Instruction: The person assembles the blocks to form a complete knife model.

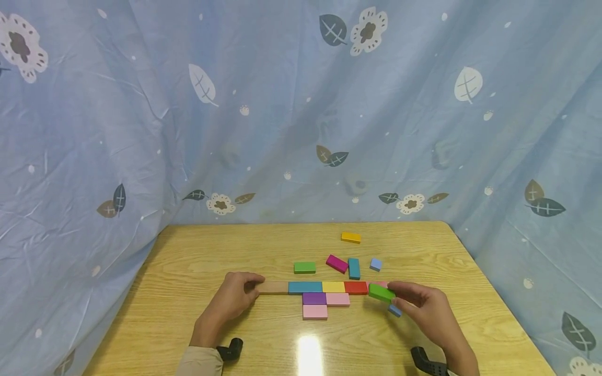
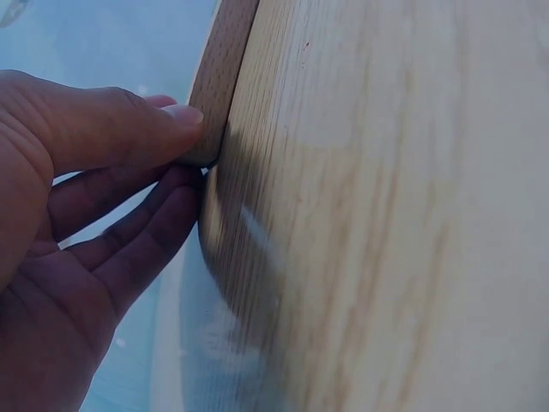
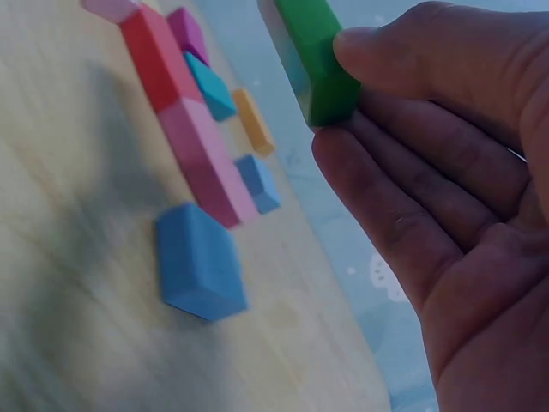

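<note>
A blue curtain (image 1: pixel 282 104) printed with leaves and flowers hangs behind and beside a wooden table (image 1: pixel 211 248). The green block (image 1: pixel 380 294) is off the table, pinched between the thumb and fingers of the right hand (image 1: pixel 425 309), over the right end of a row of blocks. Left to right, the row has a brown block (image 1: pixel 275 288), teal block (image 1: pixel 305 288), yellow block (image 1: pixel 333 287), red block (image 1: pixel 355 288) and pink block (image 3: pixel 202 150). The left hand (image 1: pixel 232 297) grips the brown block's outer end between thumb and fingers. Against the row's near side, a purple block (image 1: pixel 314 298) and second pink block (image 1: pixel 337 299) lie side by side; a third pink block (image 1: pixel 314 312) touches the purple one's near side. A blue block (image 1: pixel 395 310) lies by the right hand, near the row. Beyond the row are a second green block (image 1: pixel 304 268), a magenta block (image 1: pixel 337 263) just beside a second teal block (image 1: pixel 354 269), and a light blue block (image 1: pixel 375 265); farthest back is an orange block (image 1: pixel 350 237).
</note>
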A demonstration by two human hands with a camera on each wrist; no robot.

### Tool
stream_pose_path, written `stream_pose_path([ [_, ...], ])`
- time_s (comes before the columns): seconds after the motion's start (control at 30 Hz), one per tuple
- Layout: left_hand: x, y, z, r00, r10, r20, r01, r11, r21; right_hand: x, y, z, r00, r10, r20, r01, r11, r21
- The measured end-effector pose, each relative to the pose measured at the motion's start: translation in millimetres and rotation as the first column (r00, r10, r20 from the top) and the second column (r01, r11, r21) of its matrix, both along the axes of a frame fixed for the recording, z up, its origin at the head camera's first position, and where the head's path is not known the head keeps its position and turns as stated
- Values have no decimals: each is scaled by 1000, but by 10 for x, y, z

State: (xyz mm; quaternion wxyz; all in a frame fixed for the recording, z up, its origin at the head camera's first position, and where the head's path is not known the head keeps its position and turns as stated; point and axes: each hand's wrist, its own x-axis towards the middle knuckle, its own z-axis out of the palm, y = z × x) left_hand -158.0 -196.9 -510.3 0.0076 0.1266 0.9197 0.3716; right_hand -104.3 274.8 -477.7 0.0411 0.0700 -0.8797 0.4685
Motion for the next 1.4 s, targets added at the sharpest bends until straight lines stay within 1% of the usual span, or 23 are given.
stream_pose_path([
  [0.1,-3,-1,-2,1000,4,16,-4,1000,9,33,-69,-35,1000,29,4,-29,999,-21],
  [0.23,-11,-7,-3,1000,-2,13,2,1000,7,47,-174,-71,999,44,25,-44,999,-31],
  [0.4,-20,-8,-7,1000,-7,8,7,1000,-2,23,-304,-77,998,57,16,-56,998,-5],
  [0.57,-17,1,-3,1000,-1,11,1,1000,-5,-21,-397,-114,995,101,2,-101,994,36],
  [0.8,-18,6,10,1000,2,14,-2,1000,-1,-56,-523,-188,978,199,-60,-194,979,68],
  [0.97,-19,8,10,1000,7,16,-7,1000,-1,-62,-610,-194,969,241,-58,-234,967,102],
  [1.17,-18,8,2,1000,6,19,-6,1000,-2,-73,-680,-197,966,258,-29,-250,956,152],
  [1.27,-16,8,7,1000,5,20,-6,1000,6,-82,-708,-208,966,259,-28,-250,951,183],
  [1.4,-12,7,8,1000,5,22,-6,1000,6,-88,-741,-226,963,268,-31,-257,947,194],
])
